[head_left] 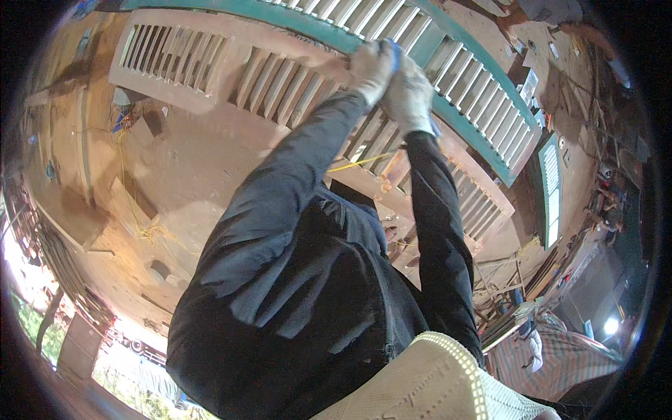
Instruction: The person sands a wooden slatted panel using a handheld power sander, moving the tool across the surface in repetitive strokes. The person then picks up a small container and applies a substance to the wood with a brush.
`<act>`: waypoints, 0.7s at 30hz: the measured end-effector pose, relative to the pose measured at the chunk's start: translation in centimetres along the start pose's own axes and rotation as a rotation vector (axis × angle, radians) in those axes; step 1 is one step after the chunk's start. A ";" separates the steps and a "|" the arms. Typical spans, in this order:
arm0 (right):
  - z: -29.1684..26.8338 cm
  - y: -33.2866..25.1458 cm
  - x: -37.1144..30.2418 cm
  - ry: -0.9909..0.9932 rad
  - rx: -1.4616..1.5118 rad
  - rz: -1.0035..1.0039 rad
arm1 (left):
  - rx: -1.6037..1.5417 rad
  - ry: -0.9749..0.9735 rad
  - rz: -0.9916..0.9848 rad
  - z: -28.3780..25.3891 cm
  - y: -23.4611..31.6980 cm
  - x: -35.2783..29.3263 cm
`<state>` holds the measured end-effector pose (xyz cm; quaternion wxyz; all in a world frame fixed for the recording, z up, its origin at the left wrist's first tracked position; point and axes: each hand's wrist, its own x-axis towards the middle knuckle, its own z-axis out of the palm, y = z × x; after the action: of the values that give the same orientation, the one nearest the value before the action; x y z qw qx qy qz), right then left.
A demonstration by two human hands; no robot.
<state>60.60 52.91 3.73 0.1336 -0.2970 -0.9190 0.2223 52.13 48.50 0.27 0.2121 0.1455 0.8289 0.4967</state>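
Fingers of my left hand (372, 68) and right hand (409, 98) flank a blue pad (394, 54) over the teal louvered shutter (425, 46); grip unclear.

yel. cord (148, 231), striped tarp (560, 353), brt. light (611, 325)

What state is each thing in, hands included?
Blue item: partly hidden, kind unclear
Left gloved hand: against it, grip unclear
Right gloved hand: close beside left, grip unclear
Large louvered shutter: teal-framed, slats pale
Pinkish louvered shutter: no teal showing
Narrow louvered shutter: teal-framed, set apart
Lamp: lit
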 end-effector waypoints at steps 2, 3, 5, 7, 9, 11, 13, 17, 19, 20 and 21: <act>-2.1 2.0 -1.7 -0.021 0.096 0.139 | 0.061 -0.088 0.003 3.5 0.5 -1.6; -2.9 4.4 -2.9 -0.010 0.043 0.127 | 0.016 -0.097 0.041 5.6 1.2 -2.9; -5.4 5.7 -5.0 -0.015 0.131 0.197 | -0.017 -0.049 0.088 9.2 1.7 -5.7; -5.7 7.6 -7.1 -0.061 -0.011 0.201 | -0.047 0.052 0.142 11.3 1.0 -8.6; -5.7 8.0 -8.4 -0.054 -0.072 0.153 | -0.117 -0.017 0.103 10.3 1.7 -10.5; -4.0 7.6 -8.5 -0.053 -0.055 0.076 | -0.055 0.045 0.141 8.0 0.2 -9.8; -2.1 5.2 -6.7 -0.138 -0.089 0.018 | -0.120 0.057 0.078 4.8 -1.3 -7.7; 1.7 -3.6 0.0 -0.265 -0.190 -0.150 | -0.074 0.207 -0.030 -3.8 -3.5 -2.0; 4.5 -7.3 2.9 -0.278 -0.209 -0.214 | -0.255 0.315 -0.039 -7.4 -5.0 1.3; 5.7 -8.6 4.3 -0.269 -0.225 -0.250 | -0.206 0.282 -0.059 -9.4 -5.2 2.9; 7.4 -10.0 5.6 -0.234 -0.215 -0.291 | -0.142 0.256 -0.079 -11.3 -6.3 4.7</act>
<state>48.52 46.62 2.90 0.0245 -0.1457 -0.9798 0.1345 42.22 39.08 -1.62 0.1340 0.0328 0.8172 0.5596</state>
